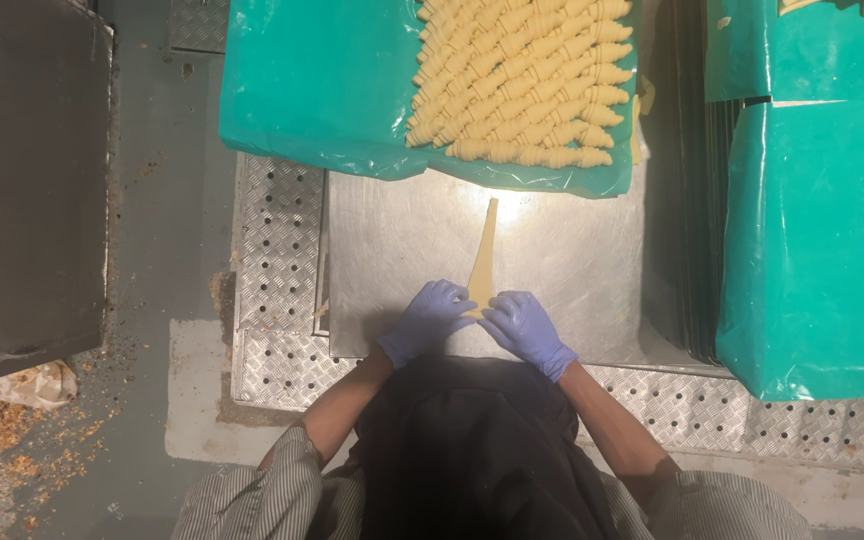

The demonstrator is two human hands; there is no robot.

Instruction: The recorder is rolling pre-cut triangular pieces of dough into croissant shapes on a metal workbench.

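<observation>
A long thin triangle of pale dough [483,255] lies on the steel worktop [392,250], its tip pointing away from me. My left hand [427,318] and my right hand [527,330], both in blue gloves, rest on its wide near end, fingers curled over the dough's edge. Several rolled croissants [522,80] lie in tight rows on a teal plastic sheet [312,90] at the far side of the worktop.
More teal-covered trays [817,240] stand at the right, with a stack of dark trays [692,200] beside them. Tread-plate metal [272,250] borders the worktop. A dark cabinet [27,170] and crumbs on the floor [22,440] are at the left.
</observation>
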